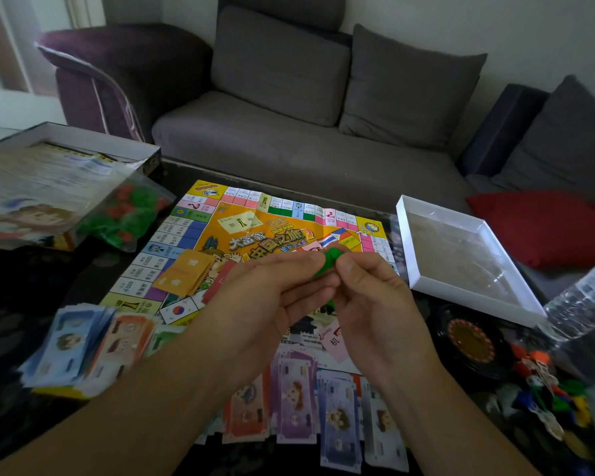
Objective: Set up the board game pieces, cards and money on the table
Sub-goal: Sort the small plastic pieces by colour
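1. Nearest us, rows of paper money point(298, 403) lie along the near edge of the worktop point(21, 276), with a second fanned stack of notes point(83, 345) to the left. We judge the money largely laid out.
2. To the right, a heap of small coloured pieces point(547, 393) sits loose beside a dark spinner wheel point(469, 341); these look unsorted, so work remains there.
3. Above the money, our left hand point(255, 304) and right hand point(375, 304) meet over the board, both pinching one small green piece point(330, 257) between fingertips. We read this as assembling or separating a token.
4. Under the hands the game board point(255, 214) lies unfolded and flat. An orange card deck point(186, 273) and a red card deck point(220, 280) rest on it, left of the hands, so the cards seem placed.
5. At the left, a clear bag of red and green houses point(128, 214) stays sealed and unemptied, leaning against the box point(49, 159).
6. On the right, the white box lid point(461, 255) lies upturned past the board's edge.
7. Beyond the worktop stands a grey sofa point(289, 115).
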`<state>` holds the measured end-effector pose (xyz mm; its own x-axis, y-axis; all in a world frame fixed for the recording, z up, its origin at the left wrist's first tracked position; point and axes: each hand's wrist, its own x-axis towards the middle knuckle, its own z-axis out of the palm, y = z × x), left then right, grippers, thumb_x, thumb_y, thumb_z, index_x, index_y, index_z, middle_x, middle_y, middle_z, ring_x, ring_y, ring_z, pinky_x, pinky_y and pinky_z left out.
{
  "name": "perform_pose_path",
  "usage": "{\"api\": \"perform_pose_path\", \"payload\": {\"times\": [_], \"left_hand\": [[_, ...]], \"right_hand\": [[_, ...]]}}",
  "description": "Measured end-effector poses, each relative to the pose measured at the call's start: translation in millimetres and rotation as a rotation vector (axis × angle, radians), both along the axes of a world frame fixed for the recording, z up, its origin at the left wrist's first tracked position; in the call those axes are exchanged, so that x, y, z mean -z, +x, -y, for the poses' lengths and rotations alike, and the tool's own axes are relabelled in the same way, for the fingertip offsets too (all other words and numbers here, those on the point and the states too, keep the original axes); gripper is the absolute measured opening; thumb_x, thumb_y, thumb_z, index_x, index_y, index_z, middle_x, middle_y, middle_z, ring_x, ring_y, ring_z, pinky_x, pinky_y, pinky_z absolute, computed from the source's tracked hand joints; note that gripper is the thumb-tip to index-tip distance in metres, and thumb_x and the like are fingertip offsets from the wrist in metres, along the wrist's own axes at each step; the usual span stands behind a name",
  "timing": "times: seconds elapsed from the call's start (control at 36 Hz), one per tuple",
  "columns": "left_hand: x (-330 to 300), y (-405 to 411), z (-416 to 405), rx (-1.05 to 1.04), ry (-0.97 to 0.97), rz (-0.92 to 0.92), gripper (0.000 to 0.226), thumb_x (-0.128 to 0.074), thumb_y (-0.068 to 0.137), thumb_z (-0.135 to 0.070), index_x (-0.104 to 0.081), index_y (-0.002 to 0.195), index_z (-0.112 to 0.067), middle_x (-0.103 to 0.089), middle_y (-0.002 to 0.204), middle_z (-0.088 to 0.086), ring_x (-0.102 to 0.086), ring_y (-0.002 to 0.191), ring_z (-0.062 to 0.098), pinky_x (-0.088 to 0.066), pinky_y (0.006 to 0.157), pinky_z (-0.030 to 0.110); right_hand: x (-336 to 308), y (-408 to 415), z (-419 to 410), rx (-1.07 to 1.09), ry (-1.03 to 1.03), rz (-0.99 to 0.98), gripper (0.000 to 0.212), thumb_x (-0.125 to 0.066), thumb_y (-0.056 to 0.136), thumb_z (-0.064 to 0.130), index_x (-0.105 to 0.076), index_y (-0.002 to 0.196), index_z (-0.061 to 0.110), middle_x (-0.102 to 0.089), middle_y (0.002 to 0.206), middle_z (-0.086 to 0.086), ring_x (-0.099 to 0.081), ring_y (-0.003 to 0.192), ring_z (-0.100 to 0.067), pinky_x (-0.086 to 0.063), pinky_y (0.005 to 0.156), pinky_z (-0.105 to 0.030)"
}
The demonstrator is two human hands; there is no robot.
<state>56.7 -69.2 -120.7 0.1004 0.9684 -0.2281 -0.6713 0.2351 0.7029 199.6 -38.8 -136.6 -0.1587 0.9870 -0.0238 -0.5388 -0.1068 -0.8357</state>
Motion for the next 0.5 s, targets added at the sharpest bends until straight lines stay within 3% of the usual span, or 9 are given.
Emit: {"api": "perform_pose_path", "payload": {"times": [0.11, 0.31, 0.39, 0.5], "left_hand": [[0.2, 1.0, 0.1, -0.014, -0.011, 0.003, 0.025, -0.075, 0.076, -0.014, -0.08, 0.098, -0.002, -0.079, 0.103, 0.019, -0.079, 0.092, 0.024, -0.063, 0.073, 0.026], [1.9, 2.8, 1.2, -0.007, -0.031, 0.019, 0.014, -0.074, 0.076, -0.015, -0.085, 0.083, -0.009, -0.08, 0.096, 0.014, -0.079, 0.083, 0.019, -0.062, 0.068, 0.024], [1.8, 3.2, 2.2, -0.017, -0.044, 0.039, 0.02, -0.073, 0.079, -0.013, -0.081, 0.094, -0.003, -0.078, 0.093, 0.013, -0.077, 0.079, 0.017, -0.06, 0.066, 0.022], [2.5, 5.6, 2.6, -0.045, -0.063, 0.069, 0.029, -0.073, 0.078, -0.012, -0.077, 0.104, 0.001, -0.077, 0.092, 0.013, -0.075, 0.078, 0.016, -0.06, 0.065, 0.021]], "right_hand": [[-1.4, 0.1, 0.1, -0.003, 0.012, 0.066, 0.021, -0.073, 0.075, 0.008, -0.066, 0.094, -0.002, -0.074, 0.097, -0.012, -0.071, 0.09, -0.023, -0.06, 0.08, -0.031], [-4.7, 1.4, 1.6, 0.017, 0.122, 0.16, 0.026, -0.074, 0.076, 0.009, -0.072, 0.099, -0.001, -0.074, 0.095, -0.018, -0.07, 0.089, -0.028, -0.059, 0.084, -0.036], [-4.6, 1.7, 2.1, 0.027, 0.135, 0.146, 0.029, -0.079, 0.069, 0.01, -0.074, 0.094, -0.002, -0.074, 0.091, -0.02, -0.069, 0.086, -0.029, -0.061, 0.082, -0.034], [-1.3, -0.7, 4.1, 0.07, 0.18, 0.149, 0.017, -0.077, 0.071, 0.005, -0.077, 0.088, 0.003, -0.075, 0.087, -0.019, -0.072, 0.084, -0.027, -0.059, 0.079, -0.032]]}}
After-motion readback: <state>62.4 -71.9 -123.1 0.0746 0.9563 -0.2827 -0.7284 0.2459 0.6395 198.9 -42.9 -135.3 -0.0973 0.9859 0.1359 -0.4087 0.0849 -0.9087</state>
